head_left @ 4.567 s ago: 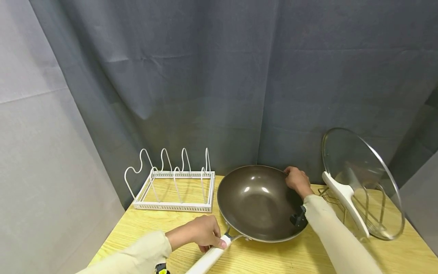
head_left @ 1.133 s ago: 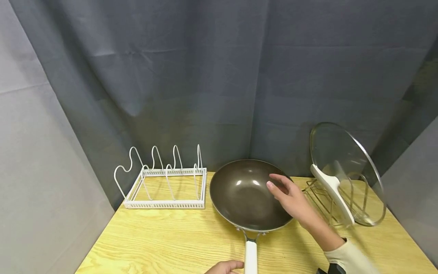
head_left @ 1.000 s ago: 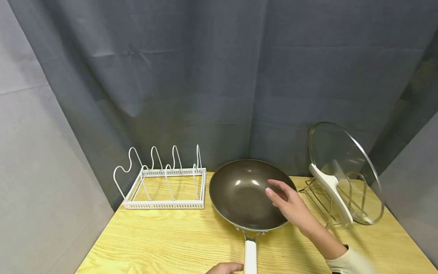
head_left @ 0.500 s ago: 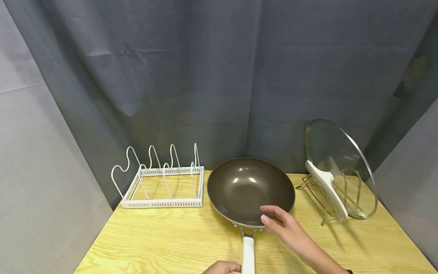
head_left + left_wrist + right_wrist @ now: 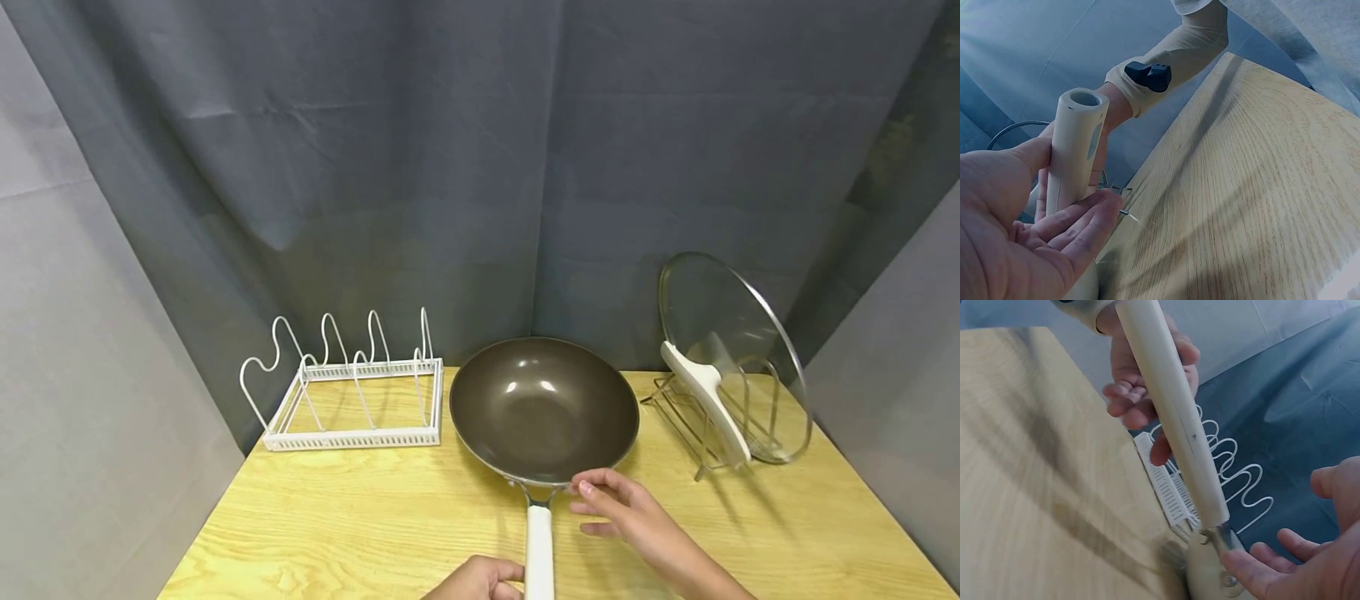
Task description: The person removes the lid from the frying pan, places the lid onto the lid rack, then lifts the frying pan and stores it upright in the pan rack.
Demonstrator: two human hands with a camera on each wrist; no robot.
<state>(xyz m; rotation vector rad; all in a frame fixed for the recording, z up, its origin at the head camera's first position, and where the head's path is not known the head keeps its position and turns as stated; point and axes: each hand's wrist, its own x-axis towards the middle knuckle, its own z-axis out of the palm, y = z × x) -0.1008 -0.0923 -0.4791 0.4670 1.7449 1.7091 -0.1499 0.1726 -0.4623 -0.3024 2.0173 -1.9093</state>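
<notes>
A dark brown wok [image 5: 543,417] sits on the table, its white handle [image 5: 538,550] pointing toward me. To the left of that handle is my left hand [image 5: 480,579], fingers loosely bent, fingertips against or very near it; the left wrist view shows the handle's hollow end beyond the thumb and fingers. My right hand [image 5: 622,512] hovers by the wok's near right rim, fingers relaxed and apart. In the right wrist view its fingertips [image 5: 1241,565] come close to the metal bracket [image 5: 1219,537]; whether they touch cannot be told.
A white wire rack [image 5: 352,437] stands left of the wok. On the right, a glass lid [image 5: 738,358] with a white grip [image 5: 705,396] leans in a metal wire stand [image 5: 693,442]. Dark curtain [image 5: 450,167] hangs behind the wooden table [image 5: 337,517].
Earlier the wok's handle pointed left and the right hand was at its far rim; the wok has turned. Lately the right hand has drawn back toward the handle joint.
</notes>
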